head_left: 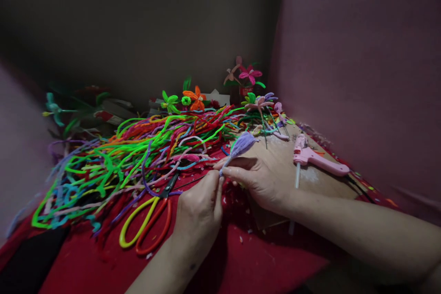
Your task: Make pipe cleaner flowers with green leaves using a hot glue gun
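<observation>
Over the red worktop (pixel 262 264), here we are: left hand (pixel 200 197) and right hand (pixel 257 179) both pinch the lavender pipe-cleaner bud (pixel 243 144) at its base; it slants up rightward, head nearer our right.

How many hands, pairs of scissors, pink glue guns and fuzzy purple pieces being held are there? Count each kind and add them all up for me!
Hands: 2, the left hand and right hand
Pairs of scissors: 1
Pink glue guns: 1
Fuzzy purple pieces being held: 1
Total: 5
</observation>
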`<state>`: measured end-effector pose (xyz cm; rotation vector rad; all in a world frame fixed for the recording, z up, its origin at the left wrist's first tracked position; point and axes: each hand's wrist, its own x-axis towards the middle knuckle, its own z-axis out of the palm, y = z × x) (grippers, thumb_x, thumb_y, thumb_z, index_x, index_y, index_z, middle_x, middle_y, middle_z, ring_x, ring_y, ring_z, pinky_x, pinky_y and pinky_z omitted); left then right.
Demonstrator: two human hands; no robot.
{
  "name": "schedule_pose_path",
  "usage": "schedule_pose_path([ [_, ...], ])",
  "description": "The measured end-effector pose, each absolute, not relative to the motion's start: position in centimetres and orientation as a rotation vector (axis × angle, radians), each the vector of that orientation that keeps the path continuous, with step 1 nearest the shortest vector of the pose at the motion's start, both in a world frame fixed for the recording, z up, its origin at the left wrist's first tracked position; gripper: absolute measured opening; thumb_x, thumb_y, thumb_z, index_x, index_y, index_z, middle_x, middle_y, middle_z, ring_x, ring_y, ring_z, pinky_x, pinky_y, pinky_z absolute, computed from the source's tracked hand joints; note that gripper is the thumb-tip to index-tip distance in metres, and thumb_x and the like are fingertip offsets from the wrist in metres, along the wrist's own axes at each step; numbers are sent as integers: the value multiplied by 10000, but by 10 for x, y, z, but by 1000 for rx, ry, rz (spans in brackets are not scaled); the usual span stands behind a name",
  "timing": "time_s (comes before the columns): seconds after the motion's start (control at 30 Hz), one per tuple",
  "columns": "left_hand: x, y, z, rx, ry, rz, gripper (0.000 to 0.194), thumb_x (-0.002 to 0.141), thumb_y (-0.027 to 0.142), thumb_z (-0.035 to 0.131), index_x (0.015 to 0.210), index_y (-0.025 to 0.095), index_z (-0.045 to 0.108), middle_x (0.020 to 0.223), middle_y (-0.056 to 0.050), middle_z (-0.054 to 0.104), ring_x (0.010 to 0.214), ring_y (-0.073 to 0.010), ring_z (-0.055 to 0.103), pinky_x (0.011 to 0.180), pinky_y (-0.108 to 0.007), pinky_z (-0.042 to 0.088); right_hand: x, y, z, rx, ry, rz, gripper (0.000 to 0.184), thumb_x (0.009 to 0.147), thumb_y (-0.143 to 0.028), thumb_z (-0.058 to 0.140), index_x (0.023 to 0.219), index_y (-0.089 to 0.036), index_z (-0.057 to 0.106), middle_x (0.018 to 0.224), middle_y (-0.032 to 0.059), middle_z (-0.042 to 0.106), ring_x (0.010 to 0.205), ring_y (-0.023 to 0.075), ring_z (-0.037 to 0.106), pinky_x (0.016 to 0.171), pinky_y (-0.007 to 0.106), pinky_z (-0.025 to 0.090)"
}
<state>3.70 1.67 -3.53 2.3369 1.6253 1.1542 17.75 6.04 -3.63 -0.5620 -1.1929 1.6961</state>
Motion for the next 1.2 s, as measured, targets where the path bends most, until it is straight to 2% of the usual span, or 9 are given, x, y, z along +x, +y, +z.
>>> schedule_pose_path([
  [0.27, 38, 16, -17, 1575, 1388, 1055, 222, 853, 358, 497, 823, 170, 610, 536, 63, 350, 465, -70, 295, 429, -189, 240, 181, 62, -34, -544, -1322, 1684, 163, 790, -285, 637, 888, -197, 733, 681, -20, 595, 685, 111, 494, 703, 252, 395],
  [0.5, 43, 18, -7, 1118, 1167, 1014, 280, 745, 425, 631, 698, 158, 564, 464, 88, 314, 392, -31, 219, 370, -160, 138, 182, 63, -35, -591, -1349, 1696, 217, 794, -299, 620, 952, -192, 723, 728, 1, 627, 700, 126, 520, 720, 276, 410],
  [0.67, 38, 19, -10, 949, 974, 943, 227, 806, 381, 593, 737, 168, 554, 439, 89, 350, 354, -22, 199, 339, -135, 142, 182, 65, -40, -540, -1318, 1709, 212, 802, -308, 618, 951, -196, 721, 705, -5, 621, 701, 125, 535, 712, 267, 410],
  [0.87, 30, 21, -14, 857, 814, 881, 206, 830, 353, 563, 766, 159, 586, 417, 100, 326, 321, -15, 149, 310, -127, 168, 180, 65, -41, -492, -1278, 1792, 223, 797, -316, 634, 977, -212, 718, 758, 4, 658, 801, 140, 571, 827, 305, 412],
  [1.03, 34, 19, -12, 1066, 987, 892, 251, 829, 401, 543, 772, 159, 582, 445, 85, 349, 354, -34, 210, 343, -150, 184, 179, 64, -42, -526, -1240, 1707, 176, 770, -310, 664, 907, -224, 734, 781, 7, 661, 804, 138, 564, 783, 287, 427],
  [1.13, 40, 17, -15, 1516, 1287, 993, 189, 838, 337, 535, 786, 165, 591, 559, 37, 492, 455, -66, 395, 427, -171, 300, 179, 64, -44, -564, -1195, 1700, 147, 752, -304, 682, 857, -219, 739, 783, 8, 663, 761, 126, 551, 713, 262, 421],
  [1.2, 42, 15, -20, 1869, 1453, 1057, 129, 846, 274, 517, 865, 178, 601, 674, 5, 598, 559, -102, 520, 524, -199, 382, 179, 64, -45, -577, -1164, 1727, 138, 745, -301, 691, 841, -213, 737, 802, 12, 667, 732, 114, 543, 664, 243, 406],
])
